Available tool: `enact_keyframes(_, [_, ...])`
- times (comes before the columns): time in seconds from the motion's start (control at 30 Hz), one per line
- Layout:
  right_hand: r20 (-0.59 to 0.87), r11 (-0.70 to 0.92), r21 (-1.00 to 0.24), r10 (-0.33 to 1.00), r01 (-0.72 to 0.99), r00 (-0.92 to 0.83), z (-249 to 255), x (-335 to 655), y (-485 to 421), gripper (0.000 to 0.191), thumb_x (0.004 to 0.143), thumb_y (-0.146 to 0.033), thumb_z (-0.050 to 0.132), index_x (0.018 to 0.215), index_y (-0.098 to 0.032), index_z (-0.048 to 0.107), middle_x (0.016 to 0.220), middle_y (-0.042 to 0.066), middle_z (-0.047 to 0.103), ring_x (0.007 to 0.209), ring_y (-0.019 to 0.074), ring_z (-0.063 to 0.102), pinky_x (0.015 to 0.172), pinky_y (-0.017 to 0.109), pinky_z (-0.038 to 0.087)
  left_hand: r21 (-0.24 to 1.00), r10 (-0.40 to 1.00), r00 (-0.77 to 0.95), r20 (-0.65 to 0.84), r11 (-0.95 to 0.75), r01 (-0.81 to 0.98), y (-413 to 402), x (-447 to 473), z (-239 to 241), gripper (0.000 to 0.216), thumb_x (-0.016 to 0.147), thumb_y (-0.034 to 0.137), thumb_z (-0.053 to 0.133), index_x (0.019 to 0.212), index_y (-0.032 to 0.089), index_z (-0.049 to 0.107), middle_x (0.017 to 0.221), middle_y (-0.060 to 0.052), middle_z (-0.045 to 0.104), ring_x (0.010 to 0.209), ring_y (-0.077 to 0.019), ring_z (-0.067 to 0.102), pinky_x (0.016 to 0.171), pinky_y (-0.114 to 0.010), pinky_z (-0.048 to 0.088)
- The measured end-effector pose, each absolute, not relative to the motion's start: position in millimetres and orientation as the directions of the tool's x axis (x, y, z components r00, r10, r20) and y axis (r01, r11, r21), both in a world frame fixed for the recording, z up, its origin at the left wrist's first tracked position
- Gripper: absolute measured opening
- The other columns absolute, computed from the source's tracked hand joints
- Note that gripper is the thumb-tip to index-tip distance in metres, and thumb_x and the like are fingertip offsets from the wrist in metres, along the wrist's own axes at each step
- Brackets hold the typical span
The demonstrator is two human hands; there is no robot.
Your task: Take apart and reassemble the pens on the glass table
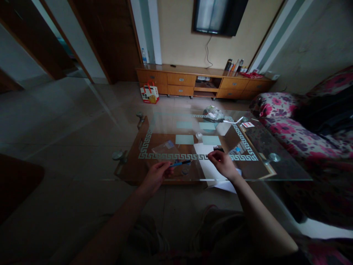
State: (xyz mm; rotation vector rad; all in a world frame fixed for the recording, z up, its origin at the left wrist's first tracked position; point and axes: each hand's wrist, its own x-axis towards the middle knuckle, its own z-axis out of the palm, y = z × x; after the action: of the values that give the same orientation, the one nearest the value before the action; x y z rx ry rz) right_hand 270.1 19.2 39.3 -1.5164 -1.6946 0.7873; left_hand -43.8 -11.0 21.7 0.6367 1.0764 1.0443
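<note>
My left hand (156, 176) is closed around a blue pencil (180, 163) that points right across the front of the glass coffee table (281, 173). My right hand (224, 164) rests on a white sheet of paper (205, 152), its fingers pinched on something small with a red glint that I cannot make out. A small black comb-like object (218, 149) lies just beyond the right hand's fingers. A clear plastic bag (167, 149) lies on the glass behind the left hand.
A crumpled bag (213, 113) and a small red-and-white box (247, 124) sit at the table's far side. A floral sofa (292, 125) stands on the right. A wooden TV cabinet (204, 82) lines the far wall, with a paper bag (149, 93) beside it.
</note>
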Motion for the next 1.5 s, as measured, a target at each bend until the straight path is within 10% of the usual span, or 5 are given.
enact_keyframes(0.2, [0.217,0.214,-0.362,0.966,0.907,-0.141,30.1,302.3,21.6,0.015,0.086,-0.025,0.057,0.092,-0.019,0.07,0.098,0.011,0.062,0.089,0.0223,0.059,0.084,0.034,0.047,0.838,0.915,0.11,-0.388,0.399,-0.373,-11.6,-43.4,21.1,0.034,0.072,0.037,0.079,0.092,0.011,0.069,0.077,-0.007,0.071,0.066,-0.0129,0.064,0.062,-0.023,0.048])
enact_keyframes(0.47, [0.136,0.246,-0.248,0.966,0.937,-0.218,24.6,297.2,21.2,0.016,0.084,-0.021,0.061,0.096,-0.021,0.072,0.104,0.01,0.057,0.099,0.0242,0.054,0.092,0.036,0.045,0.839,0.916,0.11,-0.387,0.399,-0.37,-11.5,-43.3,21.7,0.035,0.072,0.037,0.08,0.092,0.011,0.069,0.077,-0.007,0.07,0.065,-0.0126,0.063,0.061,-0.023,0.047])
enact_keyframes(1.17, [0.151,0.251,-0.299,0.965,0.921,-0.214,26.2,297.7,20.0,0.021,0.084,-0.021,0.06,0.103,-0.02,0.07,0.106,0.011,0.057,0.098,0.0244,0.055,0.091,0.037,0.045,0.855,0.923,0.121,-0.366,0.385,-0.349,-11.7,-43.5,21.2,0.036,0.072,0.039,0.079,0.092,0.011,0.068,0.077,-0.006,0.069,0.065,-0.0121,0.062,0.062,-0.023,0.046])
enact_keyframes(1.5, [0.156,0.199,-0.872,0.979,0.448,-0.131,36.3,241.8,10.7,0.033,0.092,-0.049,0.054,0.1,-0.019,0.066,0.091,0.006,0.067,0.075,0.0169,0.058,0.068,0.028,0.045,0.891,0.929,0.183,-0.323,0.363,-0.272,-14.2,-38.2,24.3,0.034,0.071,0.038,0.081,0.091,0.013,0.07,0.082,-0.007,0.07,0.07,-0.0142,0.064,0.069,-0.026,0.049])
